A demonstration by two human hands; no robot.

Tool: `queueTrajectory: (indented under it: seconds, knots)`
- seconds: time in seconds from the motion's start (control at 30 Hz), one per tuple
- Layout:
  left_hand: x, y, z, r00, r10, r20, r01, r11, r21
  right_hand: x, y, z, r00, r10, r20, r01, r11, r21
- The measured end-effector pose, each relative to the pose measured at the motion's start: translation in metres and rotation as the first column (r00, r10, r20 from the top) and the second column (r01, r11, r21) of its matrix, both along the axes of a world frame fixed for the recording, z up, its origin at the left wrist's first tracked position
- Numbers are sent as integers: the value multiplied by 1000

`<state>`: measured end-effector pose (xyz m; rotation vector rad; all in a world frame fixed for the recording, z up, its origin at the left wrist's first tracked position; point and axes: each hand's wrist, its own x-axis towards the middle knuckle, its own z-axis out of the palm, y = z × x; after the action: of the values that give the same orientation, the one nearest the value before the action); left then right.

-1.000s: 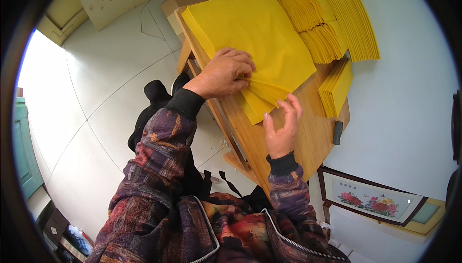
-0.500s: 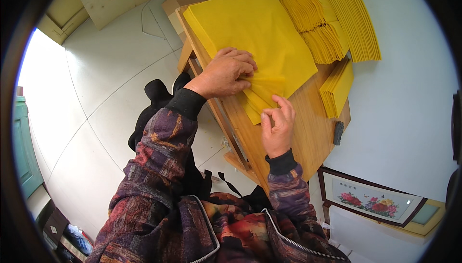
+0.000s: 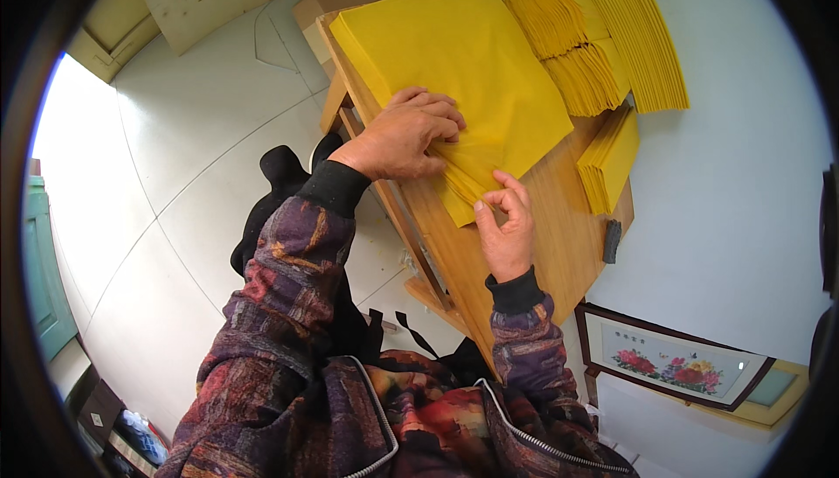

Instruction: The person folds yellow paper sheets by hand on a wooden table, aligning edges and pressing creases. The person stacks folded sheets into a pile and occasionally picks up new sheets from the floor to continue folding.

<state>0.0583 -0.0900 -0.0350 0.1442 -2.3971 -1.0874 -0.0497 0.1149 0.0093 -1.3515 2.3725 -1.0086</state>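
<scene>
A thick stack of large, thin yellow sheets (image 3: 446, 50), paper-like, lies on the wooden table. At its near side the top sheet is gathered into creases. My left hand (image 3: 406, 135) rests over the stack with bent fingers, thumb and fingers closed on the creased part; the exact grip under the fingers is hidden. To the right, my right hand (image 3: 509, 229) is at the near edge of the creased corner. Its thumb and a fingertip come together on the sheet there, while the forefinger curves above it.
Folded yellow bundles (image 3: 581, 50) stand against the white wall, with a tall pleated one (image 3: 642, 45) beside them and a smaller one (image 3: 609, 163) nearer. A dark grey block (image 3: 612, 242) lies on the wooden table (image 3: 555, 242). A framed flower picture (image 3: 673, 357) is at the lower right.
My right thumb and fingers have drawn together at the sheet's edge. The creased part lies lower and narrower, and my left hand has barely shifted.
</scene>
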Motion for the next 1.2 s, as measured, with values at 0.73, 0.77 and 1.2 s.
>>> queueTrajectory:
  seconds: [0.73, 0.77, 1.2]
  knots:
    - [0, 1, -1, 1000, 2, -16, -1, 999, 51, 2, -2, -2, 942, 91, -323, -92, 996, 15]
    - [0, 0, -1, 1000, -1, -19, 2, 999, 54, 2, -2, -1, 962, 74, -261, -75, 997, 7]
    - [-1, 0, -2, 1000, 8, -18, -7, 1000, 26, 0, -3, -3, 1000, -4, 15, 4, 1000, 19]
